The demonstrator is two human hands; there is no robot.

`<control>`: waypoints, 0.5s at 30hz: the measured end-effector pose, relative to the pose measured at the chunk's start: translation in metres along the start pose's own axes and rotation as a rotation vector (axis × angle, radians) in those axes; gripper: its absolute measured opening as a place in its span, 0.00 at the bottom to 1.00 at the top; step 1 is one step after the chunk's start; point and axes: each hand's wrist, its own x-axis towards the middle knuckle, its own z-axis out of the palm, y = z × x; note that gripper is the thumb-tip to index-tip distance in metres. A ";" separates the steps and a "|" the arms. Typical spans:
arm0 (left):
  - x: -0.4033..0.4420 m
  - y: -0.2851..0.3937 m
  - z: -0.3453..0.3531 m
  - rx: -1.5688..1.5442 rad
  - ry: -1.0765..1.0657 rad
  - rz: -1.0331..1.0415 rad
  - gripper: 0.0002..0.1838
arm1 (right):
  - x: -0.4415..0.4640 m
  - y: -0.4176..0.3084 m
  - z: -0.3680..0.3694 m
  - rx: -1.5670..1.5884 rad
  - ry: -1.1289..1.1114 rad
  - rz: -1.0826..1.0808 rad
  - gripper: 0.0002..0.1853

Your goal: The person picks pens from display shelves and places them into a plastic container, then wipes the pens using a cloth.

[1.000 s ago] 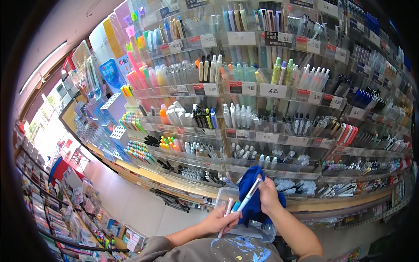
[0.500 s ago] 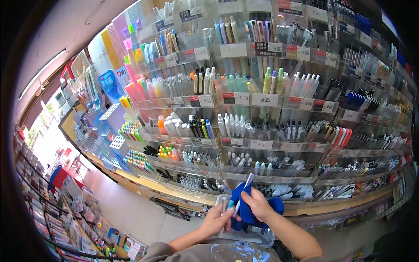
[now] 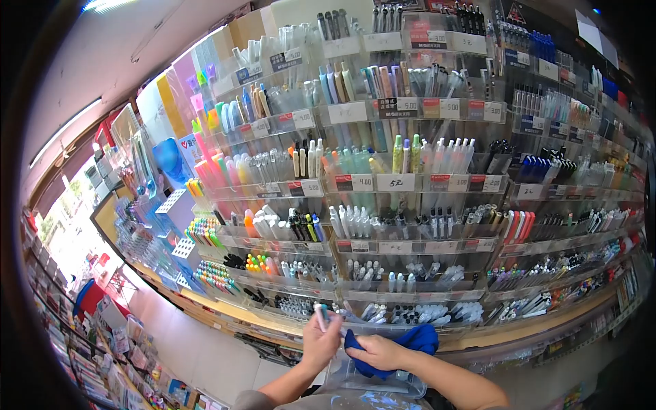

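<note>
My left hand is closed around a few pens, whose pale and teal ends stick up above the fingers. Just right of it, my right hand grips a dark blue cloth that hangs over and beyond the fingers. Part of the cloth reaches toward the pens near my left hand. Beneath both hands is a clear plastic bin, partly hidden by my hands and the cloth.
Tiered clear racks full of pens, with price labels, rise in front. A wooden ledge runs below them. At the left are a display box, a red and blue item and shelves of stationery.
My left hand has lifted the pens up and left. My right hand and the cloth have moved down and left, below the pen tops. The view has tilted upward.
</note>
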 end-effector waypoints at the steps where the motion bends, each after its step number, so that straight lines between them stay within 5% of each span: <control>1: 0.005 0.005 -0.004 -0.071 0.032 0.027 0.04 | 0.000 0.002 0.002 -0.045 -0.002 0.016 0.18; 6: 0.020 0.026 -0.024 -0.137 0.192 0.210 0.06 | -0.001 0.004 0.003 -0.189 -0.074 0.068 0.19; 8: 0.020 0.026 -0.031 -0.173 0.062 0.275 0.11 | -0.002 0.021 0.013 -0.278 -0.076 0.043 0.19; 10: 0.010 0.033 -0.017 -0.146 0.079 0.141 0.12 | -0.008 0.003 0.008 -0.272 0.123 -0.021 0.20; 15: -0.018 0.008 -0.005 -0.141 -0.319 -0.267 0.11 | -0.008 -0.020 -0.017 0.085 0.403 0.011 0.20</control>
